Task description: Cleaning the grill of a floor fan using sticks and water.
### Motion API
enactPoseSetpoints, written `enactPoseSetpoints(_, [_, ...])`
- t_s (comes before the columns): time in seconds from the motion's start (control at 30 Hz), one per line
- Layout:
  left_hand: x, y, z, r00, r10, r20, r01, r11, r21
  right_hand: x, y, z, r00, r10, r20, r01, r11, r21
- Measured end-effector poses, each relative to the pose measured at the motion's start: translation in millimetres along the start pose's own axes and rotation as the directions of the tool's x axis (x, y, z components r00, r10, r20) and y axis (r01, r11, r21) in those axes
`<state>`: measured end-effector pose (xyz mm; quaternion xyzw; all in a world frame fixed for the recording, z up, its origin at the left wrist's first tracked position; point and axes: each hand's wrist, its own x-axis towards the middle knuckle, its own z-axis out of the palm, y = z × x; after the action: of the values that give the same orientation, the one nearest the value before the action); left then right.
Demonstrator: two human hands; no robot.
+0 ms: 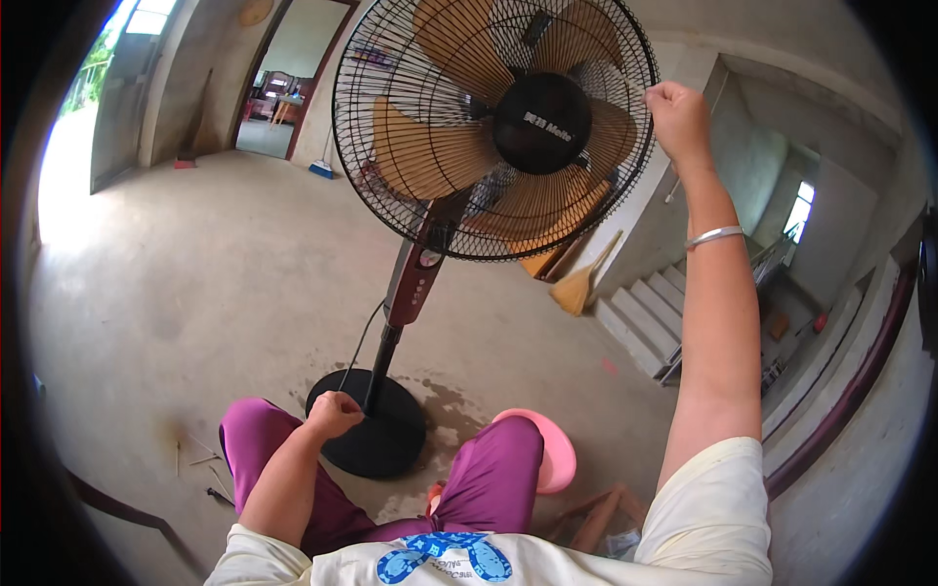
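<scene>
My right hand (pixel 673 117) is raised at the end of an outstretched arm, its fingers closed beside the right rim of a standing fan's wire guard (pixel 447 245). I cannot tell whether it touches the guard. My left hand (pixel 335 414) is low over the fan's round black base (pixel 392 450), near the pole (pixel 382 359), thumb and fingers pinched together. Nothing shows in either hand; a very thin thing could be too small to see. Behind the guard are brown fan blades (pixel 432 150). A dark red control column (pixel 412 286) carries the fan head.
A pink plastic stool or basin (pixel 555 454) sits by my right knee, near a wooden frame (pixel 604 516). Wet patches (pixel 447 399) mark the concrete floor. A straw broom (pixel 582 286) leans near concrete steps (pixel 641 315). Thin sticks (pixel 205 459) lie at left. A power cord (pixel 360 340) runs down the fan.
</scene>
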<state>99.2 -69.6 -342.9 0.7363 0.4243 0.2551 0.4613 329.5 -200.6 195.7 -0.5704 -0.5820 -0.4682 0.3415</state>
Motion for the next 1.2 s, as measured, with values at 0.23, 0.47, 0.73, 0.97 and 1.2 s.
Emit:
enactPoseSetpoints(0.23, [6.6,-10.5,6.0,0.998,0.048,-0.032,-0.048,0.999,-0.005,3.9,-9.2,13.3,0.988,-0.004,-0.153,-0.014,0.992,-0.123])
enactPoseSetpoints(0.47, [1.3,-7.7,0.2,0.999,0.015,-0.028,-0.017,0.999,-0.049,-6.8,-22.2,-5.6,0.981,-0.112,0.158,0.125,0.99,-0.07])
enactPoseSetpoints(0.73, [-0.4,-1.5,0.9,0.998,0.043,-0.037,-0.043,0.999,-0.007,3.2,-22.0,5.0,0.986,-0.032,-0.166,0.003,0.985,-0.173])
enactPoseSetpoints(0.97, [1.1,-3.2,-2.0,1.0,-0.016,0.006,0.016,0.998,-0.059,-4.6,-27.2,5.5,0.987,-0.157,0.021,0.158,0.968,-0.196])
enactPoseSetpoints(1.2, [-1.7,0.5,-0.6,0.999,0.035,-0.029,-0.035,0.999,-0.007,4.1,-24.0,2.6,0.989,-0.055,-0.135,0.031,0.984,-0.175])
